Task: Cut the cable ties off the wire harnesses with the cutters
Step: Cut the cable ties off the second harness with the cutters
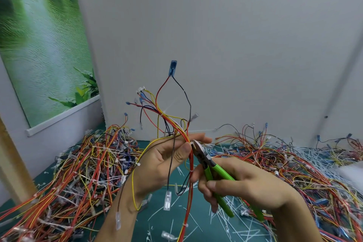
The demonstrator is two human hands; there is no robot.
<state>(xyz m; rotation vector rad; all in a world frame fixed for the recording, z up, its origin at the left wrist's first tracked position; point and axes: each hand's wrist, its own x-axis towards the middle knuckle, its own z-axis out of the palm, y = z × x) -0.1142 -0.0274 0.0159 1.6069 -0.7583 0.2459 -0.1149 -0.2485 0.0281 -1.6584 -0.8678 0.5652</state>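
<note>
Right hand (pixel 237 181), low at the frame's centre-right, grips green-handled cutters (pixel 211 165), their tips at a white cable tie (pixel 191 143) on the wire harness (pixel 172 122) that the left hand (pixel 163 161) pinches at centre frame, above the green mat (pixel 157 220).

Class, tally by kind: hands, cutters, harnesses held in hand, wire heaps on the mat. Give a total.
2 hands: left hand, right hand
1 cutters
1 held harness
2 wire heaps: left heap, right heap
Total: 6
</note>
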